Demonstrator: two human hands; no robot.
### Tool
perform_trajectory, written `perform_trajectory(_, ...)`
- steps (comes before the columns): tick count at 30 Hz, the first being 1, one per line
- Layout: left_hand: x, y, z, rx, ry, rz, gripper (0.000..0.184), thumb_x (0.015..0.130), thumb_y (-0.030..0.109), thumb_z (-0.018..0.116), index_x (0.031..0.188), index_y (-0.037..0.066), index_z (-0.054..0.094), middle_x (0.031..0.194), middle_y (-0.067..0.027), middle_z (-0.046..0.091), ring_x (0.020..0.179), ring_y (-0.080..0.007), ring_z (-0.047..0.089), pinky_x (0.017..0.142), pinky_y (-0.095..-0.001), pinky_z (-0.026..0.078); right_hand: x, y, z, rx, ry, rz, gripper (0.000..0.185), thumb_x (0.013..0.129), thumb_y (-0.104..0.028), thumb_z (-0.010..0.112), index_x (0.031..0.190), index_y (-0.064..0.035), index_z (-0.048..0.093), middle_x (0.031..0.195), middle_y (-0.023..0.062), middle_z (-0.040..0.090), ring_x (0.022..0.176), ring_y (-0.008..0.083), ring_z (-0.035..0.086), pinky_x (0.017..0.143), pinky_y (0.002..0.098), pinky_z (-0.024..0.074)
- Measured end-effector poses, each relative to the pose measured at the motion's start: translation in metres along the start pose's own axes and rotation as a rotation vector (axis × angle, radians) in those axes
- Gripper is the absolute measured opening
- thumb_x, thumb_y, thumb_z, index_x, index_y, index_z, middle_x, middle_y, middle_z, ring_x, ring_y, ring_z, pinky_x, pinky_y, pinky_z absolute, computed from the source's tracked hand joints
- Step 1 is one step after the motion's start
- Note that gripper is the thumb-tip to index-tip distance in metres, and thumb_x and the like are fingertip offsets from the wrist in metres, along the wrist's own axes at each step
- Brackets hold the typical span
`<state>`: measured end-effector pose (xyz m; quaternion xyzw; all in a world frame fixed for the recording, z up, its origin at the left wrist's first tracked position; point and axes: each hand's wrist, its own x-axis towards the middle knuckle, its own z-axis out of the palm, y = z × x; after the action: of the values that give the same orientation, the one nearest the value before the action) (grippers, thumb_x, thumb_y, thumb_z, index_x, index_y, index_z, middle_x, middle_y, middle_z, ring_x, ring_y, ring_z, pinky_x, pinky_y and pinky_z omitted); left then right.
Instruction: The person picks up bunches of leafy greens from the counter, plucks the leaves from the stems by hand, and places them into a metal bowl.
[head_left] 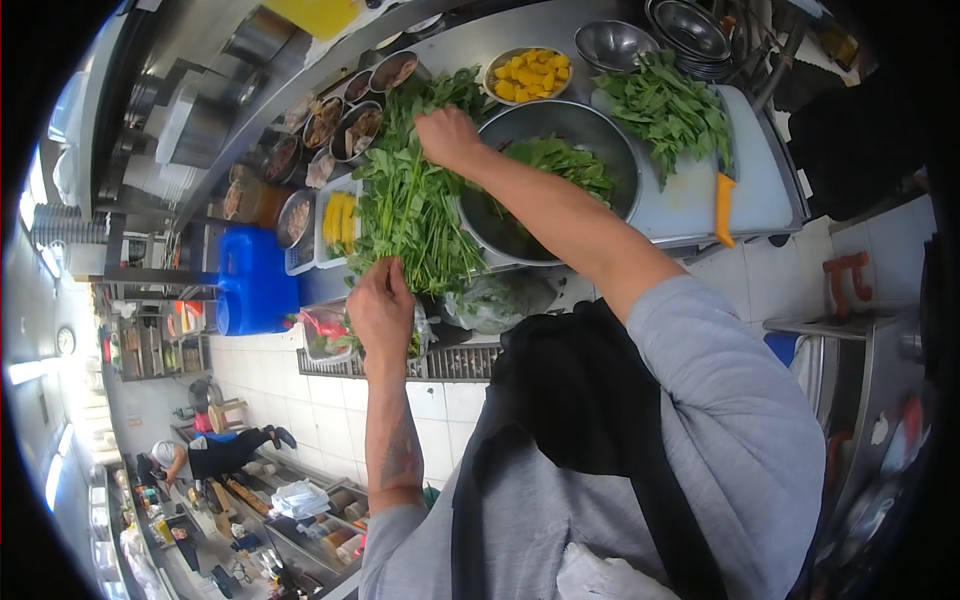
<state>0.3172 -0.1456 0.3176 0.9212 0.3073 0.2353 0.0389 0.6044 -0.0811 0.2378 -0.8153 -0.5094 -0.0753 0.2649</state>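
Note:
A large heap of leafy greens [415,215] with long stems lies along the counter in front of me. My right hand [448,137] is closed at its far end, the fingers curled down into the leaves. Closer to my body, my left hand [383,305] is pinched at the stem end of the heap; whatever sits between its fingertips is too small to make out. Under my right forearm stands a wide metal bowl [628,190] with loose green leaves [560,165] inside.
On the right, a white cutting board [665,215] carries more greens [668,105] and a yellow-handled knife [724,212]. Behind the bowl is a dish of yellow chunks [530,75]. Food containers, a basket of yellow pieces [340,220] and a blue jug [255,280] stand left. Another person [215,455] works far left.

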Motion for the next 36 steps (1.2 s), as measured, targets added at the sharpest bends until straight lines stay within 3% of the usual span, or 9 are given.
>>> perform_trajectory(2, -0.007, 0.005, -0.016, -0.025, 0.018, -0.038, 0.015, 0.095, 0.013, 0.063, 0.092, 0.0, 0.07, 0.079, -0.022, 0.068, 0.072, -0.0413, 0.066, 0.064, -0.0439, 0.051, 0.018, 0.028, 0.0, 0.021, -0.018, 0.134, 0.02, 0.083, -0.013, 0.061, 0.096, -0.0047, 0.075, 0.098, 0.0205, 0.074, 0.093, 0.0349, 0.073, 0.08, 0.0474, 0.0585)
perform_trajectory(7, -0.061, -0.05, -0.058, -0.288, 0.16, -0.283, 0.014, 0.098, 0.005, 0.063, 0.104, -0.002, 0.073, 0.086, -0.014, 0.076, 0.075, -0.0123, 0.07, 0.065, -0.0264, 0.054, 0.047, 0.132, -0.063, 0.031, 0.138, 0.229, 0.028, 0.081, -0.025, 0.07, 0.1, -0.0053, 0.075, 0.102, 0.0193, 0.074, 0.095, 0.0361, 0.072, 0.083, 0.0476, 0.0572)
perform_trajectory(12, -0.075, -0.075, -0.066, -0.274, 0.197, -0.409, 0.017, 0.101, 0.011, 0.061, 0.104, -0.002, 0.072, 0.081, -0.0125, 0.073, 0.068, -0.0115, 0.064, 0.061, -0.0258, 0.049, 0.007, 0.08, -0.156, 0.439, 0.156, 0.177, 0.019, 0.103, -0.026, 0.059, 0.114, -0.0123, 0.066, 0.099, 0.0122, 0.073, 0.09, 0.0287, 0.069, 0.083, 0.0408, 0.0549)
perform_trajectory(14, -0.072, -0.078, -0.06, -0.307, 0.195, -0.381, 0.018, 0.101, 0.011, 0.061, 0.103, -0.002, 0.072, 0.08, -0.0121, 0.072, 0.068, -0.0115, 0.063, 0.061, -0.0262, 0.048, -0.015, 0.033, -0.168, 0.44, 0.117, -0.274, 0.029, 0.094, -0.033, 0.062, 0.115, -0.0136, 0.071, 0.099, 0.012, 0.071, 0.092, 0.0339, 0.07, 0.083, 0.0475, 0.0546)
perform_trajectory(18, -0.055, -0.057, -0.053, -0.27, 0.112, -0.322, 0.017, 0.1, 0.012, 0.062, 0.101, -0.003, 0.071, 0.077, -0.0121, 0.07, 0.068, -0.0138, 0.063, 0.064, -0.0292, 0.05, -0.051, -0.034, -0.13, 0.193, -0.05, -0.662, 0.026, 0.093, -0.032, 0.065, 0.114, -0.0176, 0.072, 0.094, 0.0074, 0.069, 0.091, 0.0307, 0.07, 0.079, 0.0428, 0.0553)
perform_trajectory(28, -0.063, -0.074, -0.045, -0.137, 0.145, -0.25, 0.011, 0.098, 0.009, 0.063, 0.098, 0.001, 0.071, 0.08, -0.0163, 0.069, 0.064, -0.03, 0.063, 0.062, -0.0359, 0.049, -0.065, -0.062, -0.078, -0.005, -0.147, -0.749, 0.019, 0.09, -0.026, 0.065, 0.092, -0.0113, 0.076, 0.071, 0.0137, 0.069, 0.062, 0.0376, 0.067, 0.063, 0.0499, 0.0544)
perform_trajectory(30, -0.07, -0.068, -0.033, -0.022, 0.188, -0.085, 0.012, 0.098, 0.009, 0.062, 0.097, 0.001, 0.071, 0.08, -0.0161, 0.07, 0.065, -0.0258, 0.064, 0.062, -0.0346, 0.05, -0.031, -0.034, -0.047, -0.004, -0.161, -0.158, 0.019, 0.088, -0.024, 0.063, 0.088, -0.0108, 0.077, 0.078, 0.0127, 0.072, 0.072, 0.0359, 0.069, 0.07, 0.0492, 0.0549)
perform_trajectory(32, -0.091, -0.079, -0.026, -0.329, 0.105, -0.361, 0.014, 0.099, 0.009, 0.061, 0.1, -0.002, 0.07, 0.086, -0.0139, 0.072, 0.074, -0.0122, 0.064, 0.068, -0.0294, 0.051, -0.019, 0.007, -0.059, 0.191, -0.109, 0.072, 0.021, 0.09, -0.025, 0.062, 0.09, -0.0113, 0.078, 0.083, 0.0128, 0.074, 0.078, 0.0345, 0.07, 0.075, 0.0472, 0.0549)
perform_trajectory(36, -0.13, -0.14, -0.033, -0.363, 0.387, -0.486, 0.027, 0.106, 0.017, 0.052, 0.113, -0.003, 0.07, 0.099, -0.0147, 0.073, 0.088, -0.0161, 0.064, 0.08, -0.0295, 0.051, -0.046, 0.085, -0.134, 0.426, 0.363, 0.466, 0.028, 0.094, -0.032, 0.06, 0.096, -0.0126, 0.08, 0.094, 0.016, 0.075, 0.096, 0.0348, 0.07, 0.087, 0.0408, 0.0532)
